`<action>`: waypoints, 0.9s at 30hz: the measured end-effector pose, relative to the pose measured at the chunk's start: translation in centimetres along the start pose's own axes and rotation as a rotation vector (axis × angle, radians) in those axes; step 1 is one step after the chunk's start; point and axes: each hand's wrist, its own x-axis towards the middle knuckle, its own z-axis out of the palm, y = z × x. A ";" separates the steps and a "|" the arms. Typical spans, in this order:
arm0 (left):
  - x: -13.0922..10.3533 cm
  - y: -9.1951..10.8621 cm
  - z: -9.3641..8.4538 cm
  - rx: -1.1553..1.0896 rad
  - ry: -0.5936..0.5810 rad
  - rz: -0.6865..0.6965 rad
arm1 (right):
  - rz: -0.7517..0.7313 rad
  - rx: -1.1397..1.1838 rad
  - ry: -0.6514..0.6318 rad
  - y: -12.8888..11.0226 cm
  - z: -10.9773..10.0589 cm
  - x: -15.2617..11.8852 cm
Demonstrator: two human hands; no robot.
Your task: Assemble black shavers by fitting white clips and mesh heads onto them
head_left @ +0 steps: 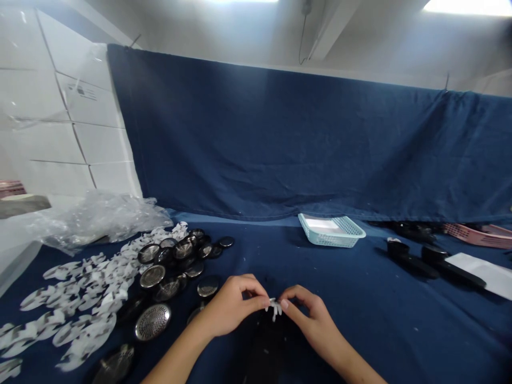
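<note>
A small white plastic piece with short prongs point(274, 308) is pinched between my two hands, low in the middle of the view. The fingertips of my left hand point(240, 304) close on its left end. On its other end, thumb and forefinger of my right hand point(307, 312) are pressed together. Just below lies a dark, elongated shape point(264, 349), hard to make out against the cloth. Close to my left forearm are several round black discs with perforated metal faces point(153, 321). Farther left spreads a pile of similar white plastic pieces point(92, 288).
A light blue basket point(332, 238) with white paper stands at the back. To the right are black handled parts point(412, 261), a white sheet point(484, 273) and a pink basket point(480, 236). Clear plastic bags point(108, 216) and white boxes point(92, 106) stand left; a blue curtain point(256, 138) hangs behind.
</note>
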 end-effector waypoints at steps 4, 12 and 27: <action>0.0 0.0 -0.1 0.004 -0.007 0.005 | 0.004 -0.011 -0.006 -0.1 0.0 0.0; 0.0 -0.1 -0.2 0.002 -0.026 0.009 | 0.005 -0.019 -0.015 -0.4 -0.1 -0.2; 0.0 -0.3 -0.3 0.028 -0.061 0.016 | -0.067 0.000 -0.044 0.1 -0.2 -0.2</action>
